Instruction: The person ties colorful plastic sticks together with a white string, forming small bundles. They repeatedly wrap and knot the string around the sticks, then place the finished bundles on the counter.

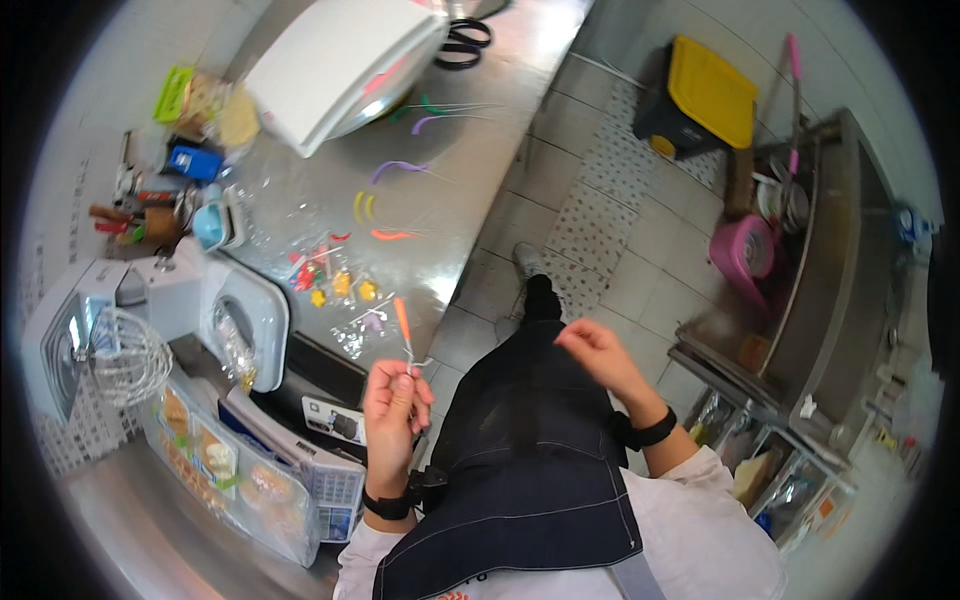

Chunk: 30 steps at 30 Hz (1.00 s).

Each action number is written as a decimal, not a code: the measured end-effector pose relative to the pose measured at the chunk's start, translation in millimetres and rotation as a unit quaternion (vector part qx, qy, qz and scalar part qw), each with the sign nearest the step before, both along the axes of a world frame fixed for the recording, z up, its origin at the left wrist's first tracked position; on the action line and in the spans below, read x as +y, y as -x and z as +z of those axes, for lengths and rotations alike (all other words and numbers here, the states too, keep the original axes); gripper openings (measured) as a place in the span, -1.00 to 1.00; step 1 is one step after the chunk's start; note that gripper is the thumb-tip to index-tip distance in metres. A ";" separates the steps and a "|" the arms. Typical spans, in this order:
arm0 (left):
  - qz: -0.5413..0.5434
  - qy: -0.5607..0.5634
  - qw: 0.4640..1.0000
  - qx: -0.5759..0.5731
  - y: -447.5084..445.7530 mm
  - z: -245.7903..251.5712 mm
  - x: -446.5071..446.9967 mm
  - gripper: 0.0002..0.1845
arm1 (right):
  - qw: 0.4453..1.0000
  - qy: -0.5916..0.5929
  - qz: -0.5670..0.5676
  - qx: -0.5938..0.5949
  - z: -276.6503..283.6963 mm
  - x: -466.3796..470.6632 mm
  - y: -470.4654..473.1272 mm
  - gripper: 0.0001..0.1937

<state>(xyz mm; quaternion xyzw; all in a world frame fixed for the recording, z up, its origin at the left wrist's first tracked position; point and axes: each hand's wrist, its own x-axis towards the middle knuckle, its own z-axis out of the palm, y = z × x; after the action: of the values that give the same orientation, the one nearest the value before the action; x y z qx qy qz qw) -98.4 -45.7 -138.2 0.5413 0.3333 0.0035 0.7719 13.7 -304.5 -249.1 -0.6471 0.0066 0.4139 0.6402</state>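
My left hand (392,401) pinches a thin white stick that carries an orange strip (403,321) at its upper end. White tails stick out sideways just above the fingertips. My right hand (596,355) hovers over the dark apron with its fingers curled together and nothing visible in them. On the steel table (480,172) beyond my left hand lie yellow star-shaped pieces (342,283), red pieces (305,277) and small clear wrappers. Farther up are an orange curved strip with wires (390,235), two yellow curved strips (364,206) and purple strips (397,169).
A white box (352,60) and black-handled scissors (463,43) occupy the table's far end. A stand mixer (150,285) with a whisk stands left, near packaged bread (262,487). Across the tiled floor are a yellow-lidded bin (709,90) and a steel sink counter (832,262).
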 end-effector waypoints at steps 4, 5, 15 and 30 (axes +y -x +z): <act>-0.121 -0.028 0.992 0.027 3.6 -10.4 -27.3 -0.91 | 0.987 0.001 0.141 -0.072 51.8 25.2 22.6 -0.82; -0.156 -0.045 0.986 0.024 2.0 -14.0 -30.8 -0.91 | 0.987 -0.020 0.138 -0.080 56.3 30.3 26.2 -0.82; -0.228 -0.016 0.971 0.076 -0.7 -43.0 -111.1 -0.85 | 0.987 -0.129 -0.085 -0.055 19.1 -3.5 48.5 -0.85; -0.230 0.210 0.915 0.257 -37.8 -194.6 -303.4 -0.79 | 0.951 -0.107 -0.272 0.101 -124.1 -189.1 81.3 -0.98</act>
<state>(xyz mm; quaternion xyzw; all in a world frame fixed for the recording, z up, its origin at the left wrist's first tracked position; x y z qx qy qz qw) -60.6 -349.2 -332.8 0.4108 0.3795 -0.3837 0.7349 -67.6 -493.5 -373.2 -0.5031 0.2031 0.2856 0.7900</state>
